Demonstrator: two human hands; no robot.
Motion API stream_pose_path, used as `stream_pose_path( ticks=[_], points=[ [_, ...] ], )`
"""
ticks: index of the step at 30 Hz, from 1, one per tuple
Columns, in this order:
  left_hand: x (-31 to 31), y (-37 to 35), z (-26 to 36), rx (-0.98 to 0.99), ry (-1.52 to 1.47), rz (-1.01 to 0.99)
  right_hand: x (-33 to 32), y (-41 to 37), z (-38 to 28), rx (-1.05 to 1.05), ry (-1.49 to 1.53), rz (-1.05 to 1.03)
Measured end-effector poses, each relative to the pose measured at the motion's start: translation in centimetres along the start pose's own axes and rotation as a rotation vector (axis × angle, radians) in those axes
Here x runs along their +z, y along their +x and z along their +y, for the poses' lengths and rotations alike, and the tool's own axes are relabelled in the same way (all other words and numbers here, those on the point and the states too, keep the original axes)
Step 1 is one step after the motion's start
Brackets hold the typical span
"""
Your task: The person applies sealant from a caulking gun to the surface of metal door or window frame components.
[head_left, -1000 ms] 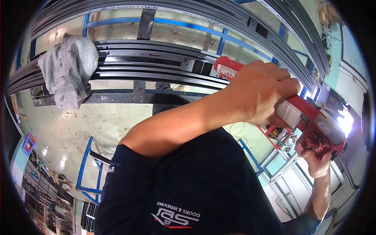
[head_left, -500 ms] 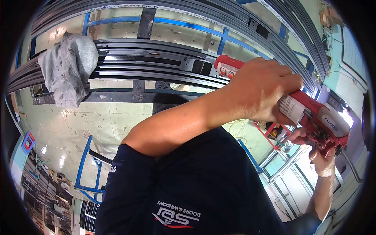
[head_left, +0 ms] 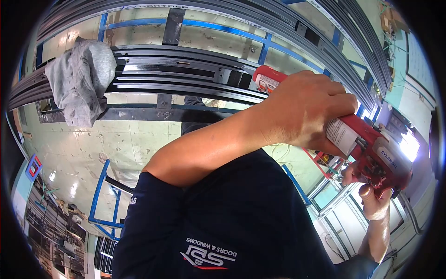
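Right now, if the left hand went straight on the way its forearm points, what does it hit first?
The left hand is wrapped around the sealant gun. Past that, probably the grey metal bars, though depth is unclear.

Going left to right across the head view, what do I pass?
Rag → left hand → right hand. The caulk gun spans both hands, so it is left out of the order.
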State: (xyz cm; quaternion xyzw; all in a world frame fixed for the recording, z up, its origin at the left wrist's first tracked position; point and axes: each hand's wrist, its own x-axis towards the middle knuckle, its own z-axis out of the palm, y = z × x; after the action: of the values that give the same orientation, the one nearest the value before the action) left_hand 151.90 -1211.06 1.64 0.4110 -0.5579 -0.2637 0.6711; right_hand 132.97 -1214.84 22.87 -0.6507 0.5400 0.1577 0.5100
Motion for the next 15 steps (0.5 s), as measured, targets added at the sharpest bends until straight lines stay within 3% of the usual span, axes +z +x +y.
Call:
stream_pose_path(
  ticks=[4, 10, 14, 15],
  points=[
    [0.0, -0.2, 0.2, 0.019, 0.038, 0.050, -0.3, -0.1, -0.2, -0.003, 0.083, 0.022],
    [0.9, -0.7, 0.7, 0.028, 0.188, 0.156, -2.0, 0.2, -0.7, 0.070, -0.256, 0.209],
    [1.4, -0.3, 0.6, 0.025, 0.196, 0.215, -0.4, 1.2, -0.7, -0.129, -0.066, 0.335],
    [1.3, 0.0, 0.6, 0.008, 0.175, 0.233, -0.2, 1.2, -1.8, -0.040, 0.059, 0.248]
  ],
)
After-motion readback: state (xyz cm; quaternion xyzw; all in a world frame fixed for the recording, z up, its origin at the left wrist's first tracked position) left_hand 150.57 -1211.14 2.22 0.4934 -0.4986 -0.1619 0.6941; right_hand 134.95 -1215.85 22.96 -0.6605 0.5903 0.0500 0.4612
